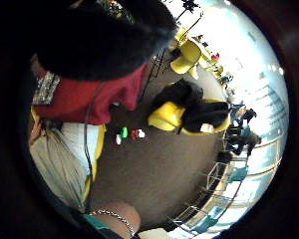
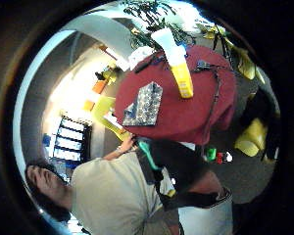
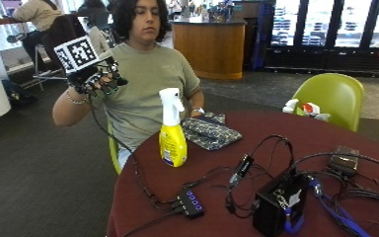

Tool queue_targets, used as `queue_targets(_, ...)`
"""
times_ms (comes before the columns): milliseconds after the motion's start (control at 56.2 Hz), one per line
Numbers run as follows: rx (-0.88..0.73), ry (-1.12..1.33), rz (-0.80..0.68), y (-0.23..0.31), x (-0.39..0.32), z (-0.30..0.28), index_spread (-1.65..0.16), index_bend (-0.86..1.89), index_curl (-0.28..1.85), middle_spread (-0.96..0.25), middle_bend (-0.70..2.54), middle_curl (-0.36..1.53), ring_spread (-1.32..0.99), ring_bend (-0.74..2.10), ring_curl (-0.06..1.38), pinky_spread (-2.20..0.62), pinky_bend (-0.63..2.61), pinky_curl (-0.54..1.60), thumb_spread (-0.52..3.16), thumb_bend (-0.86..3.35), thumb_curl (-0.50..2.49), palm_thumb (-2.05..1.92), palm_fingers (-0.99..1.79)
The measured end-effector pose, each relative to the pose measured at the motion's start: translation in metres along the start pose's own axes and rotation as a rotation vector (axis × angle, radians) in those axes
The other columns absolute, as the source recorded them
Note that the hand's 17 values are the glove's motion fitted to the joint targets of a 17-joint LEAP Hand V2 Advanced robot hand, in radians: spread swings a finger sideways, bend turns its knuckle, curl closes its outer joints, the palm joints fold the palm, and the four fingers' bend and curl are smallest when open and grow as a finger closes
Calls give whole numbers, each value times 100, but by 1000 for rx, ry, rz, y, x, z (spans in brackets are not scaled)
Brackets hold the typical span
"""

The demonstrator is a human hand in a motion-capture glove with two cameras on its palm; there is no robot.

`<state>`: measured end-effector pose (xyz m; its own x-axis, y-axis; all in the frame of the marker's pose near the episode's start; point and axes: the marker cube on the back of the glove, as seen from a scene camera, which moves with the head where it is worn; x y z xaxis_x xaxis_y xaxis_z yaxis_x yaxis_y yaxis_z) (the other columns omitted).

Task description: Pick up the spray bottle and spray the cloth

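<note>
A yellow spray bottle (image 3: 172, 131) with a white trigger head stands upright on the dark red round table (image 3: 321, 143); in the thumb side palm view the spray bottle (image 2: 177, 62) shows near the table's middle. A folded patterned grey cloth (image 3: 207, 131) lies just behind the bottle, near the person's bare hand; the cloth (image 2: 144, 104) also shows on the table. My gloved right hand (image 3: 97, 76) is raised at shoulder height, well left of and above the table, fingers loosely curled, holding nothing.
Cables, a USB hub (image 3: 191, 202), a black box (image 3: 280, 204) and a small device (image 3: 344, 160) cover the table's near and right side. A green chair (image 3: 330, 96) stands behind the table. A small red and white object (image 3: 302, 107) lies at the far edge.
</note>
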<state>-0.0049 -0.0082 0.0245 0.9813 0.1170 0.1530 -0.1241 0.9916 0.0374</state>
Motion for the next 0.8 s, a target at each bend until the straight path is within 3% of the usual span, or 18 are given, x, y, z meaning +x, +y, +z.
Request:
queue_targets(125, 7, -202, 27, -22, -2, 18, -37, 9, 13, -5, 31, 31, -14, 51, 29, 17, 53, 32, 106, -1, 27, 40, 37)
queue_targets(214, 127, -500, 264, -54, -10, 43, -34, 13, 14, -3, 27, 31, -12, 50, 29, 17, 56, 33, 106, 0, 29, 46, 41)
queue_targets(285, 85, -688, 119, -59, -15, 65, -32, 14, 16, -1, 25, 31, -10, 49, 29, 17, 56, 33, 106, 0, 31, 50, 45)
queue_targets(374, 146, -819, 150, -86, -25, 90, -29, 12, 17, 2, 22, 31, -8, 48, 30, 17, 57, 34, 105, -1, 32, 54, 44)
queue_targets(498, 235, -851, 261, -126, -38, 113, -26, 11, 18, 4, 21, 32, -6, 48, 31, 17, 55, 35, 102, -1, 34, 58, 42)
queue_targets(587, 283, -831, 167, -146, -41, 131, -24, 10, 18, 4, 22, 33, -5, 49, 32, 16, 53, 34, 100, -2, 35, 61, 41)
queue_targets(730, 422, -798, 304, -177, -48, 150, -23, 8, 17, 2, 27, 35, -6, 51, 32, 15, 50, 34, 97, -2, 36, 63, 42)
queue_targets(801, 486, -745, 237, -185, -49, 161, -23, 8, 16, 0, 30, 36, -8, 54, 33, 14, 46, 33, 96, -3, 36, 64, 45)
